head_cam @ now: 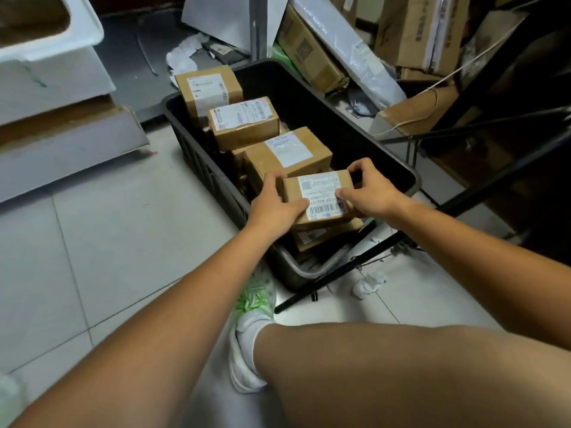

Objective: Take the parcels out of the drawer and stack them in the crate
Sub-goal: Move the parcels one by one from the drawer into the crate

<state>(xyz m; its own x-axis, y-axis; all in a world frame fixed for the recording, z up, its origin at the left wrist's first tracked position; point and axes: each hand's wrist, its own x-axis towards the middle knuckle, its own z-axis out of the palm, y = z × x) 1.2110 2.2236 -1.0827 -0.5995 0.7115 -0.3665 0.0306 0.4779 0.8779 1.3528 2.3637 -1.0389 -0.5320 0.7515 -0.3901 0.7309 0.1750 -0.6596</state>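
A small brown cardboard parcel [321, 196] with a white barcode label is held over the near end of the black plastic crate [355, 125]. My left hand [275, 205] grips its left side and my right hand [367, 186] grips its right side, fingers curled over the far edge. It rests on other parcels stacked beneath it. Three more labelled brown parcels stand in a row along the crate's left side: a parcel [289, 152] just behind, a middle parcel [244, 122] and a far parcel [208, 89]. White open drawers [61, 143] are at the left.
Large cardboard boxes [417, 29] and a white wrapped package [349, 47] are piled behind the crate. A black metal frame [482, 193] runs along the crate's right side. My leg and white shoe [247, 341] are on the tiled floor near the crate's front corner.
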